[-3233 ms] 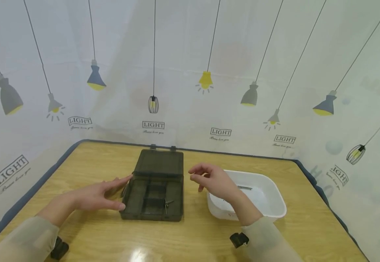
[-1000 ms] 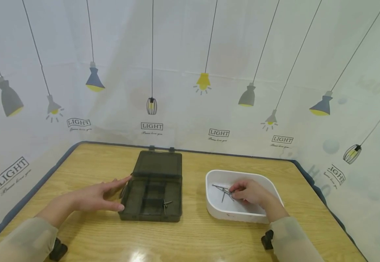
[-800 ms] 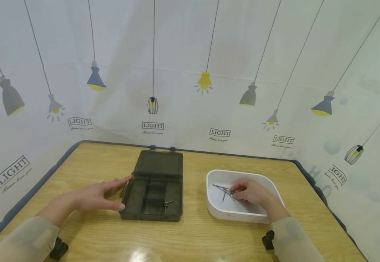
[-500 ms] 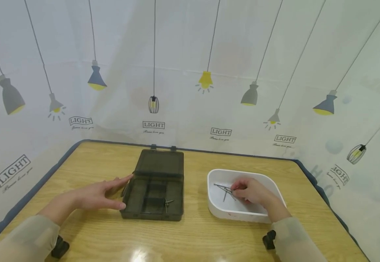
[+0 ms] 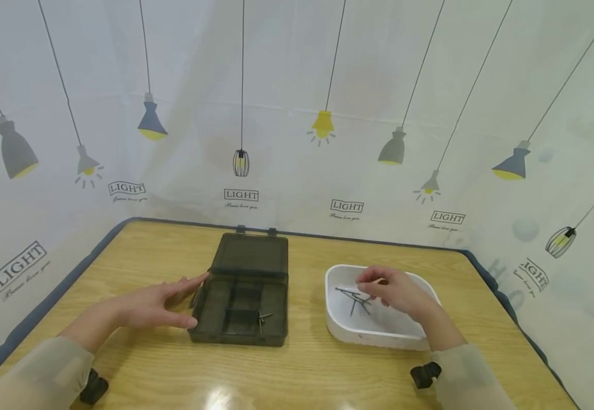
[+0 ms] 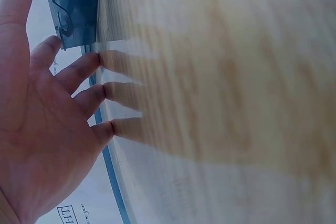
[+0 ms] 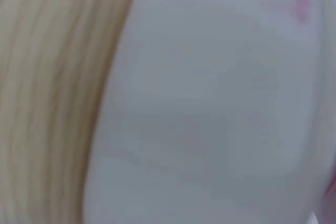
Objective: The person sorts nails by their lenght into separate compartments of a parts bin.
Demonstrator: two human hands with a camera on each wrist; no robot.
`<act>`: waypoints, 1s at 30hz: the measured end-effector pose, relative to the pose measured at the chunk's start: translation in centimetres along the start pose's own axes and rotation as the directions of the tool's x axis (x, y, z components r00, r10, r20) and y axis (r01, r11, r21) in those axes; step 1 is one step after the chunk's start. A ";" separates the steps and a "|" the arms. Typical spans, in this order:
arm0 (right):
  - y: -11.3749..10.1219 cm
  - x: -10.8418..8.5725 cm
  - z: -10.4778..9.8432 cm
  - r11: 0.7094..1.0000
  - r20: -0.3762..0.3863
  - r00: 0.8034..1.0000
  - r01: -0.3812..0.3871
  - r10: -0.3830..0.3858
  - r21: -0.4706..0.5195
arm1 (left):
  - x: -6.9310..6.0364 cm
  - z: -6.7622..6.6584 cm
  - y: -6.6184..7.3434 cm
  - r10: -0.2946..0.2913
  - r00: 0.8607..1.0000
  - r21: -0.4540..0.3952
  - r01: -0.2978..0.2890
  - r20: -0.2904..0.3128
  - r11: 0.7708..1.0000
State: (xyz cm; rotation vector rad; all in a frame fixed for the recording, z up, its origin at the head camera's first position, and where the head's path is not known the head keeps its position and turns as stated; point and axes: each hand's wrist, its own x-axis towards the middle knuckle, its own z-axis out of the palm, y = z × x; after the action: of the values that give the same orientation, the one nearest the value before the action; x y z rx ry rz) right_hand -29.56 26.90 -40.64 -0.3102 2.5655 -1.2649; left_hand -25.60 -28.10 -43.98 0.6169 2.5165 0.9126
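Note:
My left hand (image 5: 145,306) stays spread at the left side of a dark translucent compartment box (image 5: 207,310), its thumb and index fingertip at the box. In the left wrist view, that hand (image 6: 50,124) has its other fingertips on the table beside the box wall (image 6: 79,11). A few small screws (image 5: 262,320) lie crossed in a right compartment. Over a white tray (image 5: 379,339), my right hand (image 5: 399,293) has thumb and index curled together, seemingly pinching a thin screw mostly hidden by the fingers. Several long, thin grey screws (image 5: 354,299) lie loosely in the tray.
The box lid (image 5: 252,254) leans back, its two latches near the table's far edge. Box and tray stand apart on the wooden table (image 5: 307,376). A white sheet (image 5: 286,85) printed with lamps hangs behind. The right wrist view mostly shows the blurred tray wall (image 7: 205,98).
My right hand moved from beside the box into the tray, pinched among the screws, and now rises slightly from them. The left hand has kept its place.

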 end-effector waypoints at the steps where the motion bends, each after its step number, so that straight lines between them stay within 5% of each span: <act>1: -0.4 -0.1 0.1 1.000 0.006 1.000 0.023 -0.023 0.010 | 0.0 0.0 0.0 0.002 1.000 0.002 -0.002 -0.003 1.000; 7: -2.5 -0.6 1.4 0.977 0.045 0.984 0.166 -0.173 0.132 | -0.1 -0.1 -0.1 0.003 1.000 -0.007 -0.003 -0.001 1.000; 13: -4.6 -0.6 3.2 0.942 0.055 0.969 0.220 -0.240 0.253 | -0.1 0.0 -0.2 -0.003 1.000 -0.020 0.003 0.008 1.000; 22: -6.9 0.0 5.6 0.933 0.040 0.967 0.229 -0.250 0.278 | 0.0 0.1 -0.1 -0.001 1.000 -0.014 0.001 0.005 1.000; 30: -8.2 0.8 7.8 0.952 0.001 0.967 0.249 -0.253 0.176 | 0.1 0.1 0.0 0.003 1.000 -0.020 -0.002 0.011 1.000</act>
State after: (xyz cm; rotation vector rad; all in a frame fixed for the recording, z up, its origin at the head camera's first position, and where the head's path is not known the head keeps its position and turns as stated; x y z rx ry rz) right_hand -27.14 16.02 -38.79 -0.6267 2.4313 -1.5528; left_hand -25.62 -28.00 -44.01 0.6172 2.4944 0.9314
